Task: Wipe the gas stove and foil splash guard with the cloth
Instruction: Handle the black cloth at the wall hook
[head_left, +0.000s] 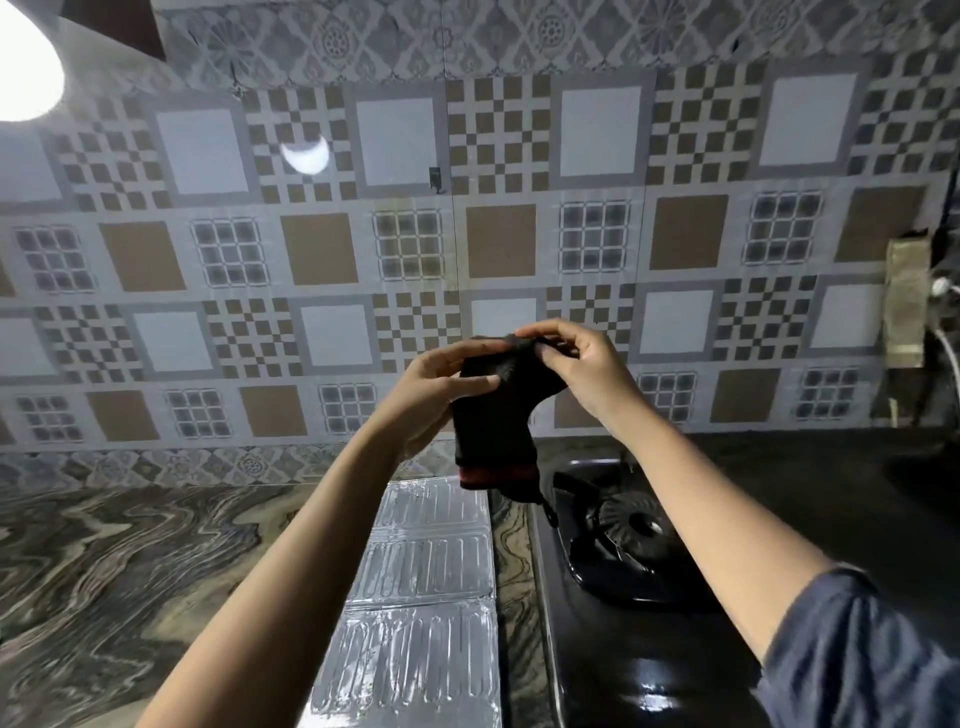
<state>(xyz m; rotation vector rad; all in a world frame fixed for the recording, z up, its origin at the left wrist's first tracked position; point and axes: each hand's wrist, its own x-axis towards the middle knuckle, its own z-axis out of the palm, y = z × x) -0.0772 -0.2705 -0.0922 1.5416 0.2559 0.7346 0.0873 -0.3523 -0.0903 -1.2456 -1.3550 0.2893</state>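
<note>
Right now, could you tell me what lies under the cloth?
The cloth, held by the left hand and right hand, hangs above the foil splash guard and gas stove; it hides the foil's far corner.

Head-worn view faces the tiled wall (498, 249) closely, gas stove (623, 649) below.

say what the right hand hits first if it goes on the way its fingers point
The right hand pinches the cloth, so that first, then probably the left hand beyond; depth unclear.

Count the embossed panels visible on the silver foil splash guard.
3, on the silver foil splash guard left of the black gas stove: farthest panel, middle panel, nearest panel; the frame edge may hide more.
</note>
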